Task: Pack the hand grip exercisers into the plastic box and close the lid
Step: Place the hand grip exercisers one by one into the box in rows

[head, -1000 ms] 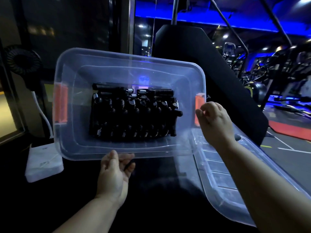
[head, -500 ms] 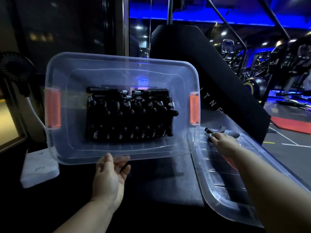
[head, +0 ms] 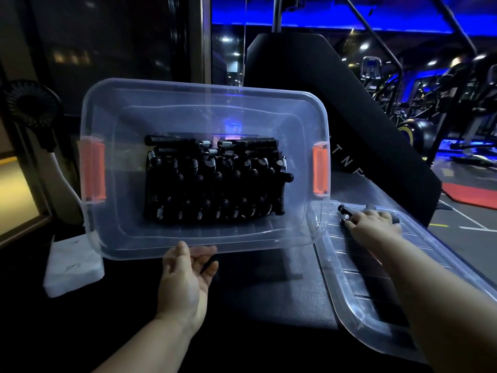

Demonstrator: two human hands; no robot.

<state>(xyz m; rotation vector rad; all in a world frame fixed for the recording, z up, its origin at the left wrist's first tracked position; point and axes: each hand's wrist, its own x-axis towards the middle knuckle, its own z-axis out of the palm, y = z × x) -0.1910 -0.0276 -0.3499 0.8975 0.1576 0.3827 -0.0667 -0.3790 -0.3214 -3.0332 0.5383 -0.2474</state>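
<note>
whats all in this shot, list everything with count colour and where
plastic box: one, clear, centre, opening facing the camera
latches: two, orange, one on each short end of the box
packed exercisers: many, too tightly stacked to count, black with silver springs, inside the box
loose exerciser: one, black, on the lid
lid: one, clear, lying right of the box
white flat object: one, left of the box
fan: one, black, far left
gym machines: several, dark, background right
left hand: holds the box's near rim
right hand: grips the loose exerciser
</note>
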